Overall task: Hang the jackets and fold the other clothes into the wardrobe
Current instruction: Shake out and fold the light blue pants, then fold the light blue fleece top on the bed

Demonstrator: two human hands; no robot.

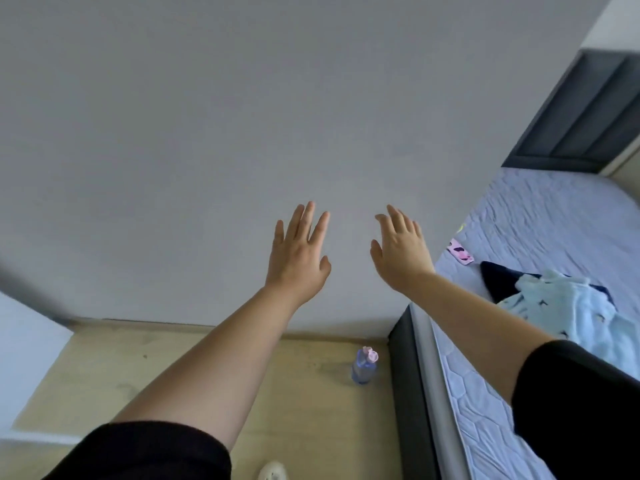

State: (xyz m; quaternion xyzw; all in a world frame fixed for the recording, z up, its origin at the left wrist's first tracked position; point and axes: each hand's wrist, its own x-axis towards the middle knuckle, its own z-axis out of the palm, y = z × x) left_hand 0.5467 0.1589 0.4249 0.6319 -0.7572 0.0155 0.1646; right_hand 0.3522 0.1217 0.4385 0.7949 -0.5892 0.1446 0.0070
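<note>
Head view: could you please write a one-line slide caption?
Both hands, left and right, raised open and empty toward a wall; clothes wait on the bed.

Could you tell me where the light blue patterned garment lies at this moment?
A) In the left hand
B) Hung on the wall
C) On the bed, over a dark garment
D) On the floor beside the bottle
C: the light blue garment lies crumpled on the bed, partly covering a dark garment, while both hands are held out empty.

At right, the bed (540, 216) carries pale blue clothes (568, 306) and a pink phone (460, 251); the floor (311, 403), lower centre, a bottle (364, 366).
</note>
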